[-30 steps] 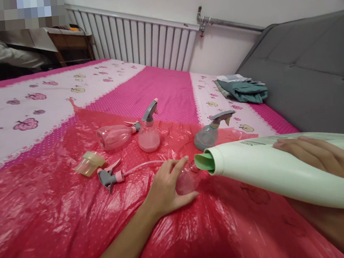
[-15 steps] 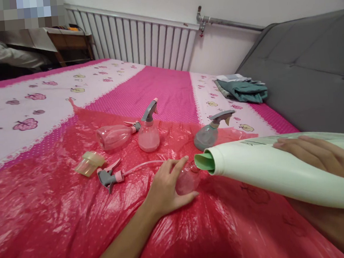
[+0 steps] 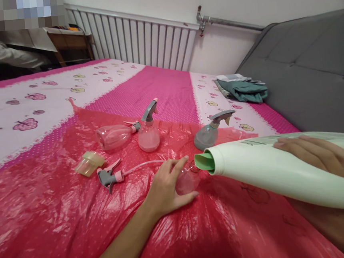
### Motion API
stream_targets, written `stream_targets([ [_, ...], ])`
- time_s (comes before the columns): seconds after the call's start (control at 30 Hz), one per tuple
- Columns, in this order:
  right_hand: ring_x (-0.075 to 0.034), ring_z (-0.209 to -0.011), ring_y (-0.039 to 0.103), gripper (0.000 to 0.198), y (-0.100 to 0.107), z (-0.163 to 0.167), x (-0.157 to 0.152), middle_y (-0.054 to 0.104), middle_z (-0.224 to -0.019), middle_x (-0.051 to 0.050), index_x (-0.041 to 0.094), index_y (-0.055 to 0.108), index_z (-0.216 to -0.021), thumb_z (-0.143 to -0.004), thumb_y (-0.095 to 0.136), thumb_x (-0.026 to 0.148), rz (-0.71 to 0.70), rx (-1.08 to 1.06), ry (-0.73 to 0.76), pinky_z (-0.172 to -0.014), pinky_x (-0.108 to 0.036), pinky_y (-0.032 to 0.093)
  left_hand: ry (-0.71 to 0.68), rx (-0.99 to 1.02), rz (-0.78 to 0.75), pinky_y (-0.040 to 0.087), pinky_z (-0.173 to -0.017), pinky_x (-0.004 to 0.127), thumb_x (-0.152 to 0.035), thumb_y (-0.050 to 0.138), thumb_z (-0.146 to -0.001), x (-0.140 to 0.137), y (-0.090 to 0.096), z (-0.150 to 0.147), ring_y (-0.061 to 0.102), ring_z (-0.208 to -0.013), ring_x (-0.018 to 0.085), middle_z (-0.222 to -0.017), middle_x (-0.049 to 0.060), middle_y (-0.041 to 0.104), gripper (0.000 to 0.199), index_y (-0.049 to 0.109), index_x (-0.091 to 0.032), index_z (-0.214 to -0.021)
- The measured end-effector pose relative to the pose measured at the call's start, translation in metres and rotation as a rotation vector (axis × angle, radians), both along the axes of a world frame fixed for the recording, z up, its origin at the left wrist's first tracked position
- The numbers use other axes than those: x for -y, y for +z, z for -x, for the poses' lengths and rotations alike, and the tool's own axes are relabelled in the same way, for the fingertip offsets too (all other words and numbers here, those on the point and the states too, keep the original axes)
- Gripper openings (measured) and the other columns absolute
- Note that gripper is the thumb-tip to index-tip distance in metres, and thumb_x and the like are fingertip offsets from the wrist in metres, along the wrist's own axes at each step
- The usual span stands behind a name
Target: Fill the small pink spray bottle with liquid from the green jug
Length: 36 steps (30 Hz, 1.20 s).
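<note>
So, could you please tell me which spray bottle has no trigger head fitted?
The bottle in the left hand: its neck is bare, whereas the three bottles farther back all have trigger heads on.

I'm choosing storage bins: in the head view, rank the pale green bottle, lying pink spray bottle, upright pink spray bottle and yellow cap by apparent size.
1. Pale green bottle, enlarged by nearness.
2. Lying pink spray bottle and upright pink spray bottle: too alike to rank.
3. Yellow cap, smallest.
</note>
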State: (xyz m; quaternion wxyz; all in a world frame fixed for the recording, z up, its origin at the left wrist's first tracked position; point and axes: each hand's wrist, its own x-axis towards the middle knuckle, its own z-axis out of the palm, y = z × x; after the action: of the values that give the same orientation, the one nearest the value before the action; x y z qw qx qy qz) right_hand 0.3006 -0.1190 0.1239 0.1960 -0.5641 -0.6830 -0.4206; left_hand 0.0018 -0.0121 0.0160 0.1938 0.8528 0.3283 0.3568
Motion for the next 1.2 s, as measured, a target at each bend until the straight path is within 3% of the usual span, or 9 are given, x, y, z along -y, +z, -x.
stream_targets([
  [0.3,-0.031,-0.124,0.060,0.053,0.0008,-0.0007,0.0005,0.063,-0.133,-0.003,0.022,0.059,-0.137,-0.102,0.032,0.053,0.009,0.017,-0.002,-0.127,-0.049,0.016,0.001,-0.003,-0.005,0.056,-0.097,0.047,-0.045,0.084,-0.075,-0.0008,-0.0009,-0.0001,0.061,-0.114,0.031,-0.127,0.012,0.057,0.092,0.038,-0.025,-0.152],
  [1.2,-0.031,-0.124,0.061,0.049,0.0011,-0.0003,-0.0028,0.065,-0.131,-0.002,0.022,0.061,-0.132,-0.101,0.036,0.049,0.001,0.017,-0.003,-0.127,-0.048,0.016,-0.001,0.011,-0.004,0.056,-0.096,0.047,-0.045,0.083,-0.076,-0.0005,0.0003,-0.0005,0.062,-0.113,0.031,-0.127,0.012,0.058,0.090,0.039,-0.025,-0.152],
])
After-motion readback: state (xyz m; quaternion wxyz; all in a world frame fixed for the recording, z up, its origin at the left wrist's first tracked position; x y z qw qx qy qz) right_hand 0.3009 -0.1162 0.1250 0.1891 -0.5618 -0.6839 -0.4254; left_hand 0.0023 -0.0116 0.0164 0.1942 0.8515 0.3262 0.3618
